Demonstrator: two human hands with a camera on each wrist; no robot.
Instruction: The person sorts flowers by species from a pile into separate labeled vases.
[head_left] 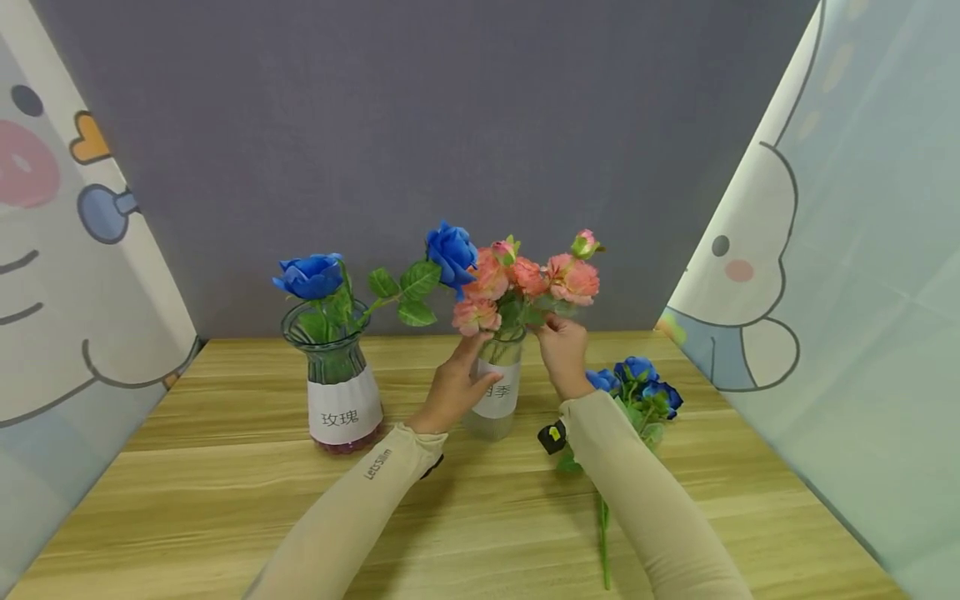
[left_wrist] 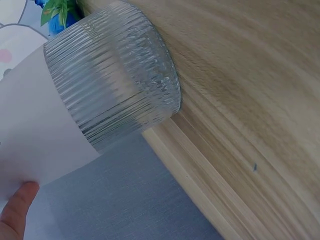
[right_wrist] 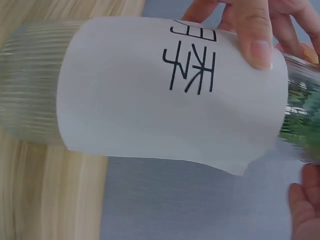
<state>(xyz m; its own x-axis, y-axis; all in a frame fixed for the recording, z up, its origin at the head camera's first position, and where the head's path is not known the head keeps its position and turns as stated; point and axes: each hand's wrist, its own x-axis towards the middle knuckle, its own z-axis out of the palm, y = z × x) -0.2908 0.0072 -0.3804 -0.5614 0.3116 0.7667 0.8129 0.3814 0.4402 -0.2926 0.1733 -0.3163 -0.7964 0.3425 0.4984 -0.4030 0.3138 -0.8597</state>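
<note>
A ribbed clear glass vase [head_left: 492, 427] with a white paper label [right_wrist: 125, 100] stands in the middle and holds several pink flowers [head_left: 573, 280]. My left hand [head_left: 459, 379] grips its upper part, thumb on the label and fingers behind. My right hand [head_left: 564, 354] is at the right of the vase's mouth, its fingertips among the leaves under the flowers. Whether they pinch a stem is hidden. In the right wrist view, fingers [right_wrist: 305, 205] of that hand show beside the rim.
On the left a darker glass vase [head_left: 347, 367], also labelled, holds two blue roses [head_left: 311, 277]. A stem of several blue roses [head_left: 637, 390] lies on the wooden table [head_left: 225, 500], partly under my right forearm. A grey panel [head_left: 480, 125] stands behind.
</note>
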